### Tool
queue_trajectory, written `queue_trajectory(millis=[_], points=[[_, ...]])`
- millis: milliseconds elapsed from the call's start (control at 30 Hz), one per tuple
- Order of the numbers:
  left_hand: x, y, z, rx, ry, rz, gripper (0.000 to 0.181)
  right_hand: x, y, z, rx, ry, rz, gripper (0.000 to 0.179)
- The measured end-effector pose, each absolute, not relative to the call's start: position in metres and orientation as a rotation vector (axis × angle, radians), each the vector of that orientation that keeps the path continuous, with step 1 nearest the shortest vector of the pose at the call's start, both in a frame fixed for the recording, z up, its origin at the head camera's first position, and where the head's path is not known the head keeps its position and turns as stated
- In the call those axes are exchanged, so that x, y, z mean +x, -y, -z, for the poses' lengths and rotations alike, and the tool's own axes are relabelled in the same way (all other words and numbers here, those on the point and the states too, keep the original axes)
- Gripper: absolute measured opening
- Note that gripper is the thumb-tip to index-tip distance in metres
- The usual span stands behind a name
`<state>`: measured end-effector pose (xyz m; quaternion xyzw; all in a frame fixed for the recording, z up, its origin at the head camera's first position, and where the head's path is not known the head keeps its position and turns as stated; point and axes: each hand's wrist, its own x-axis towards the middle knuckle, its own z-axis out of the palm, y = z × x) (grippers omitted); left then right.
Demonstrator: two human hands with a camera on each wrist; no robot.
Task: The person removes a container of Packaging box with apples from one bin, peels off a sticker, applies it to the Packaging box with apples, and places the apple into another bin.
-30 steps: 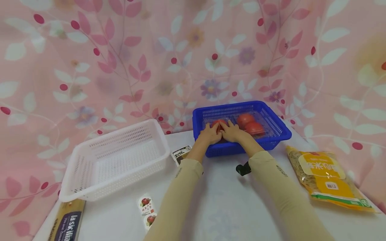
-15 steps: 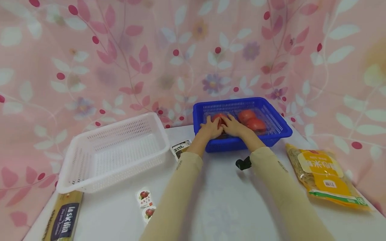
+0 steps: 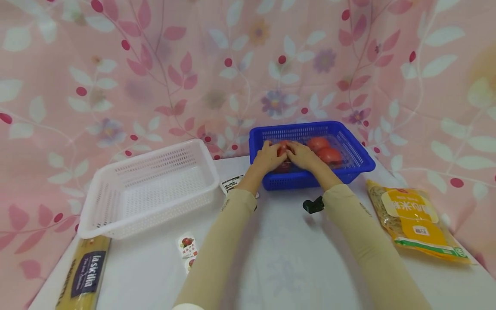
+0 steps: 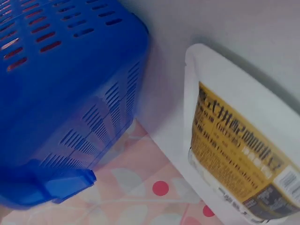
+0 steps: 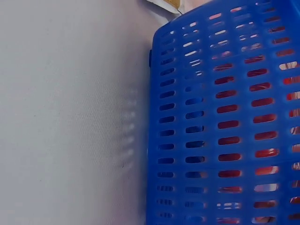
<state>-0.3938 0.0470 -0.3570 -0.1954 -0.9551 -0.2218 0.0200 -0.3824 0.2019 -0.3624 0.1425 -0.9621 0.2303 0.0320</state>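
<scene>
Both hands reach into a blue plastic basket (image 3: pixel 294 181) at the back of the table. My left hand (image 3: pixel 268 158) and right hand (image 3: pixel 304 156) grip a clear pack of red tomatoes (image 3: pixel 283 166) from its two sides, fingers curled over the top. Much of that pack is covered by the hands. To its right in the basket lies another clear pack with red tomatoes (image 3: pixel 329 156). Neither wrist view shows the fingers; the left one looks at the basket's outer wall (image 4: pixel 93 93), the right one at its slotted side (image 5: pixel 211 131) with red showing through.
A white basket (image 3: pixel 155 191) stands at left, a spaghetti pack (image 3: pixel 86 275) before it. A white pouch with a brown label (image 4: pixel 234 145) lies beside the blue basket. Stickers (image 3: pixel 187 245) are at front left; a yellow food bag (image 3: pixel 416 219) is at right. A dark green object (image 3: pixel 313 205) lies by the right sleeve.
The fingers, more spread over the tomato pack before, are now curled round its sides. More red shows below the hands. The head view has shifted slightly.
</scene>
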Motion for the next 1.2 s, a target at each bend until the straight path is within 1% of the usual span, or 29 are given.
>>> queue_trajectory(millis=[200,400,533,667,800,933,1200], points=[[-0.387,-0.041,0.333,-0.625,2.915,0.665,0.048,-0.372,-0.195,0.347,0.428,2.858,-0.705,0.051],[-0.381,-0.028,0.303,-0.647,2.823,0.562,0.05,-0.365,-0.181,0.321,0.416,2.722,-0.686,0.05],[-0.372,-0.019,0.287,-0.663,2.775,0.48,0.052,-0.359,-0.173,0.305,0.426,2.695,-0.66,0.05],[-0.358,-0.002,0.278,-0.686,2.719,0.51,0.052,-0.348,-0.161,0.294,0.487,2.65,-0.651,0.05],[-0.336,0.022,0.278,-0.696,2.623,0.542,0.051,-0.332,-0.146,0.289,0.595,2.553,-0.674,0.049],[-0.314,0.041,0.286,-0.694,2.529,0.533,0.048,-0.315,-0.134,0.291,0.667,2.504,-0.682,0.048],[-0.276,0.061,0.297,-0.715,2.397,0.449,0.043,-0.284,-0.123,0.3,0.815,2.424,-0.754,0.046]])
